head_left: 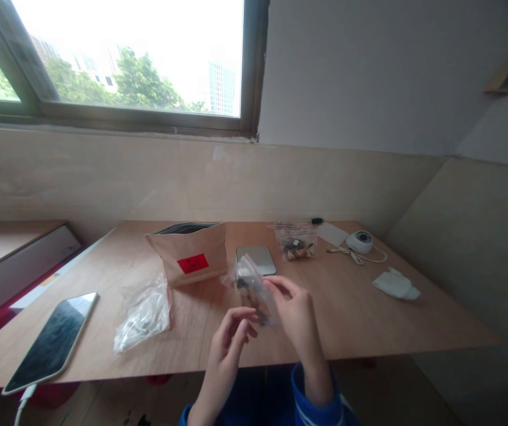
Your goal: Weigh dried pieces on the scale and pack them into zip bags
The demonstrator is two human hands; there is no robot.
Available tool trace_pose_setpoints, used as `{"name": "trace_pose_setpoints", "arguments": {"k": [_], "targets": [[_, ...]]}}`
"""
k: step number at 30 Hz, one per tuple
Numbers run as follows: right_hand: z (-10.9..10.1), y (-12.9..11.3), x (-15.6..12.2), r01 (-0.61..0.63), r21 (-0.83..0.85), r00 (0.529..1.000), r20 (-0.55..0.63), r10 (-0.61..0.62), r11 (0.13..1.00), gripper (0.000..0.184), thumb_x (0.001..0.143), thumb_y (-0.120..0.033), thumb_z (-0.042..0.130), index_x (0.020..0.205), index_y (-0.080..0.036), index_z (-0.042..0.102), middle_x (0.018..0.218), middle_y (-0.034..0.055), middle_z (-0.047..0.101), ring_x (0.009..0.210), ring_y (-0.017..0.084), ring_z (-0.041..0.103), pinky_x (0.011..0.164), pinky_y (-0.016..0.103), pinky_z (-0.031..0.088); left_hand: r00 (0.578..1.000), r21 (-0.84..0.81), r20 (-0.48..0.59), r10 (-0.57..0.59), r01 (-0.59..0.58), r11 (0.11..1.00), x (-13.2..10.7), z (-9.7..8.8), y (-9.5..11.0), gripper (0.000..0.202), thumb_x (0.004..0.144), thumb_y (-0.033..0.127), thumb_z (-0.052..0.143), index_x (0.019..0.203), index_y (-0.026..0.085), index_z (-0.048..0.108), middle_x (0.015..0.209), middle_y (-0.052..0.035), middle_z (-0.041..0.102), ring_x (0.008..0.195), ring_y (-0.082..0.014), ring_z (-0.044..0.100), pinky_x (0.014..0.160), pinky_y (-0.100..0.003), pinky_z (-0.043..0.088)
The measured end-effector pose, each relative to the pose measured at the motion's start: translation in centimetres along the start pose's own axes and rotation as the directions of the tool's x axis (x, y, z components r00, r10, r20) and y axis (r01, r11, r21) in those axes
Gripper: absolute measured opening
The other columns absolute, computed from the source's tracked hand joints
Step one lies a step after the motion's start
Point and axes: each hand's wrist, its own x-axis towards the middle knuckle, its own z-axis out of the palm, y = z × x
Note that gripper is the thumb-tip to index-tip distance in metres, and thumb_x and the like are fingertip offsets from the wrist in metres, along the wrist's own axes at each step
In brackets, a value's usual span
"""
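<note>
A small clear zip bag (pixel 252 290) with brown and dark pieces inside hangs tilted above the table, in front of a flat silver-topped device (pixel 260 258). My right hand (pixel 295 302) pinches the bag at its right edge near the red-lined seal. My left hand (pixel 233 334) is just left of the bag's lower part, fingers loosely bent and apart. Its fingertips overlap the bag in view; whether they touch it I cannot tell. Farther back lies another zip bag (pixel 298 244) with similar brown and dark pieces.
A brown paper pouch (pixel 196 251) with a red label stands open at the back left. Before it lies a crumpled clear plastic bag (pixel 145 316). A phone (pixel 52 343) on a cable is at left. At right are a white corded device (pixel 360 241), white card (pixel 331 234) and tissue (pixel 395 284).
</note>
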Motion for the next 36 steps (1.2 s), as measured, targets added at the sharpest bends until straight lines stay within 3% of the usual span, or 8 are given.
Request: {"name": "trace_pose_setpoints", "arguments": {"k": [4, 6, 10, 17, 26, 28, 32, 36], "targets": [[3.5, 1.4, -2.6, -0.165, 0.215, 0.985, 0.088, 0.149, 0.963, 0.03, 0.083, -0.045, 0.057, 0.089, -0.019, 0.071, 0.09, 0.009, 0.073, 0.084, 0.026, 0.068, 0.073, 0.034, 0.055, 0.988, -0.038, -0.155, 0.01, -0.017, 0.999, -0.4, 0.3, -1.1, 0.025, 0.089, 0.043, 0.048, 0.098, 0.022, 0.058, 0.088, -0.003, 0.061, 0.078, -0.0158, 0.056, 0.074, -0.027, 0.046], [4.2, 1.9, -3.4, -0.197, 0.248, 0.976, 0.141, 0.166, 0.948, 0.029, 0.082, -0.043, 0.059, 0.089, -0.019, 0.072, 0.09, 0.0094, 0.073, 0.084, 0.026, 0.068, 0.075, 0.035, 0.055, 0.987, 0.008, -0.163, -0.005, 0.006, 1.0, -0.5, -0.2, -1.4, 0.026, 0.089, 0.044, 0.048, 0.094, 0.021, 0.059, 0.088, -0.0037, 0.062, 0.082, -0.0172, 0.057, 0.078, -0.028, 0.046], [4.7, 2.3, -4.1, -0.17, 0.236, 0.979, 0.153, 0.136, 0.957, 0.02, 0.08, -0.037, 0.063, 0.083, -0.019, 0.072, 0.088, 0.0083, 0.072, 0.083, 0.025, 0.068, 0.077, 0.035, 0.056, 0.99, 0.064, -0.128, -0.051, 0.06, 0.996, -0.5, -0.9, -1.7, 0.033, 0.088, 0.048, 0.046, 0.09, 0.019, 0.061, 0.092, -0.0058, 0.065, 0.091, -0.0206, 0.059, 0.084, -0.031, 0.046], [5.3, 2.3, -4.7, -0.087, 0.209, 0.979, 0.201, 0.044, 0.974, 0.016, 0.078, -0.036, 0.066, 0.072, -0.021, 0.069, 0.078, 0.0046, 0.067, 0.071, 0.02, 0.066, 0.065, 0.031, 0.056, 0.952, 0.12, -0.297, -0.07, 0.11, 0.987, -0.2, -1.6, -2.7, 0.042, 0.079, 0.059, 0.052, 0.081, 0.018, 0.062, 0.078, -0.0048, 0.065, 0.077, -0.0211, 0.06, 0.069, -0.029, 0.048], [4.4, 1.2, -3.8, -0.209, 0.245, 0.946, 0.297, 0.131, 0.947, 0.02, 0.073, -0.038, 0.068, 0.069, -0.018, 0.068, 0.067, 0.0043, 0.069, 0.062, 0.019, 0.064, 0.059, 0.03, 0.051, 0.99, 0.276, -0.132, 0.056, -0.017, 0.961, -0.7, -2.5, -0.4, 0.04, 0.084, 0.05, 0.048, 0.063, 0.018, 0.059, 0.059, -0.0031, 0.059, 0.059, -0.0162, 0.056, 0.056, -0.025, 0.043], [4.2, 1.3, -3.3, -0.171, 0.227, 0.969, 0.214, 0.122, 0.959, 0.024, 0.076, -0.041, 0.065, 0.071, -0.018, 0.067, 0.067, 0.0049, 0.069, 0.062, 0.019, 0.063, 0.058, 0.029, 0.05, 0.987, 0.316, -0.15, 0.062, -0.011, 0.949, -1.1, -2.6, -0.1, 0.041, 0.084, 0.049, 0.048, 0.06, 0.018, 0.058, 0.057, -0.0029, 0.057, 0.056, -0.0154, 0.055, 0.053, -0.024, 0.041], [3.3, 2.4, -2.2, -0.108, 0.177, 0.98, -0.146, 0.134, 0.978, 0.032, 0.081, -0.049, 0.058, 0.082, -0.018, 0.064, 0.076, 0.0076, 0.07, 0.066, 0.021, 0.063, 0.061, 0.032, 0.049, 0.99, 0.372, -0.125, 0.059, -0.008, 0.928, -2.2, -2.8, 0.5, 0.043, 0.083, 0.048, 0.05, 0.052, 0.018, 0.052, 0.055, -0.0021, 0.05, 0.054, -0.0135, 0.048, 0.046, -0.021, 0.035], [2.7, 2.5, -1.8, -0.073, 0.214, 0.988, -0.121, 0.101, 0.974, 0.036, 0.08, -0.054, 0.059, 0.086, -0.019, 0.063, 0.077, 0.0069, 0.07, 0.065, 0.02, 0.063, 0.062, 0.031, 0.05, 0.999, 0.286, -0.018, 0.049, -0.042, 0.957, -2.6, -2.9, 0.4, 0.043, 0.086, 0.048, 0.047, 0.057, 0.019, 0.059, 0.066, -0.0055, 0.057, 0.069, -0.0176, 0.056, 0.064, -0.026, 0.045]]}}
